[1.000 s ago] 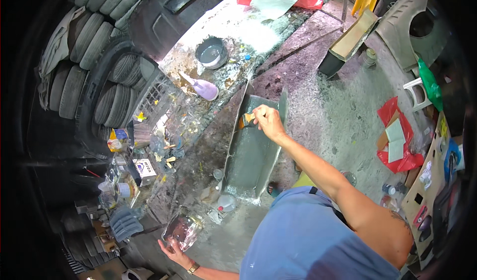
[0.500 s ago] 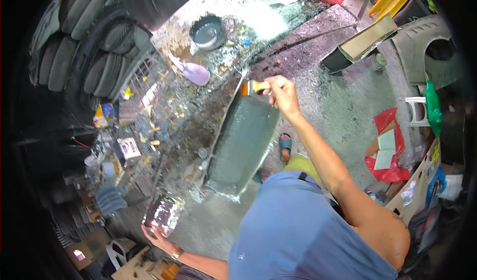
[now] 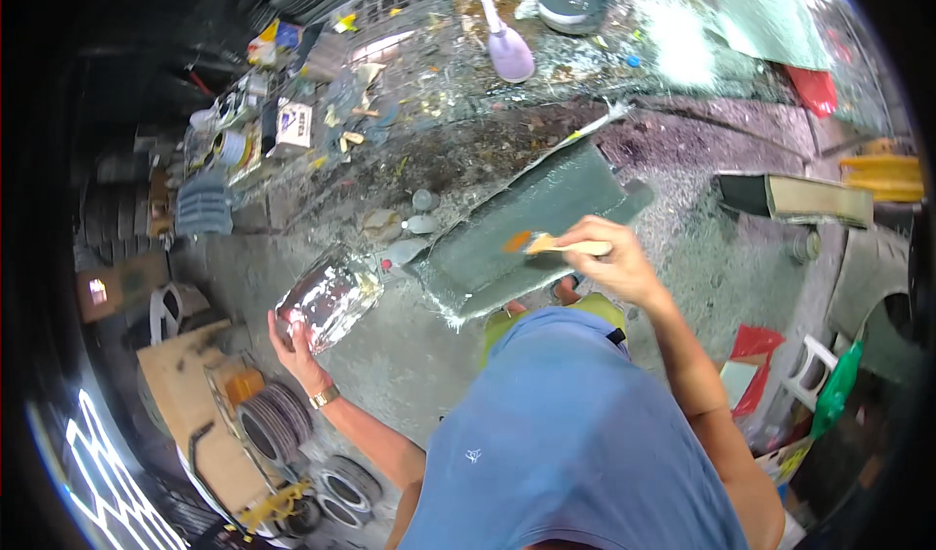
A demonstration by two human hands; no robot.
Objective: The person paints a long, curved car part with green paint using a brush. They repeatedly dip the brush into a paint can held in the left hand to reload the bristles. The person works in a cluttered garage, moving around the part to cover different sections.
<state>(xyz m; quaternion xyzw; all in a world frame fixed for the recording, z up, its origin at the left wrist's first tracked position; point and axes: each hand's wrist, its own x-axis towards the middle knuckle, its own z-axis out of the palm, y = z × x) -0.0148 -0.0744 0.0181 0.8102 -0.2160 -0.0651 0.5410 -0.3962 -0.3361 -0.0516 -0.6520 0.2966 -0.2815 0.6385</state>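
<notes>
Head view, item one: my right hand (image 3: pixel 619 262), grip narrow, fingers and thumb pinched on the pale handle of a flat brush (image 3: pixel 551 244); orange bristles point left, over the inside of the grey trough (image 3: pixel 526 214); whether they touch its surface I cannot tell. Item two: that trough, long, shallow, wet-looking, frayed whitish at its near left corner, lying aslant between my body and the table (image 3: pixel 429 92), its far end to the right. Item three: my left hand (image 3: pixel 300 355), metal watch (image 3: pixel 325 396) at the wrist, grip holding the near left edge of a shiny, crinkled silvery object (image 3: pixel 334 304), left of the trough and apart from it. Just beside the trough's left end: one clear bottle (image 3: pixel 408 250) with a red cap; farther off, a smaller clear container (image 3: pixel 425 200). On the stained table, far side: a purple squeeze bottle (image 3: pixel 510 56) with a long spout; right of it, a dark round bowl (image 3: pixel 573 2) of grey liquid; farther right, a pale sheet (image 3: pixel 770 23) over red plastic (image 3: pixel 814 90). Far left: a white box (image 3: pixel 292 126), short wooden sticks (image 3: pixel 353 138) near it. Right: a long black-and-tan piece (image 3: pixel 795 199), a small can (image 3: pixel 804 246) just nearer; nearer again, a green bag (image 3: pixel 837 389). Near left: tyres (image 3: pixel 271 425).
</notes>
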